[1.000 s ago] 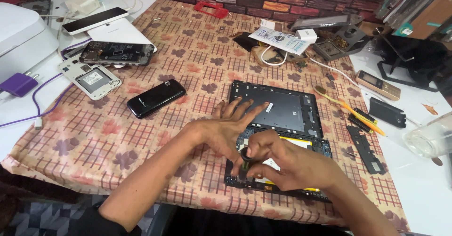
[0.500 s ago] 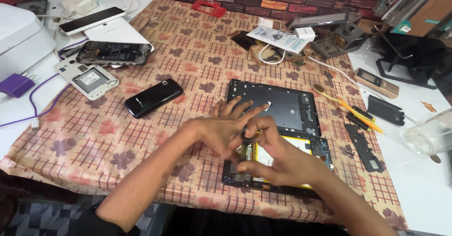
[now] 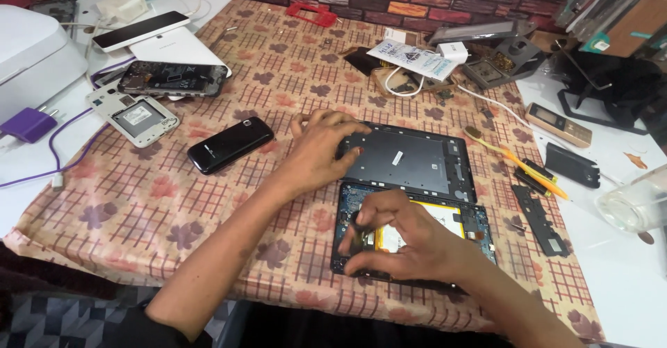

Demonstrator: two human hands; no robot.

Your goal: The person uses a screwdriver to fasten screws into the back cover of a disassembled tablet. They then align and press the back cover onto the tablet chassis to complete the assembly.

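Head view: your left hand (image 3: 321, 148) has slid up onto the back cover (image 3: 410, 160), lying flat, gripping nothing. Your right hand (image 3: 406, 240) still pinches inside the open tablet (image 3: 472, 219) near the cloth's front edge.

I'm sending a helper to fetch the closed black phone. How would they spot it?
Start at the checked tablecloth with its leaf print. Left of the left hand lies the black phone, angled, alone on the cloth. Unlike the opened phones further left, it is whole, glossy and plain black.
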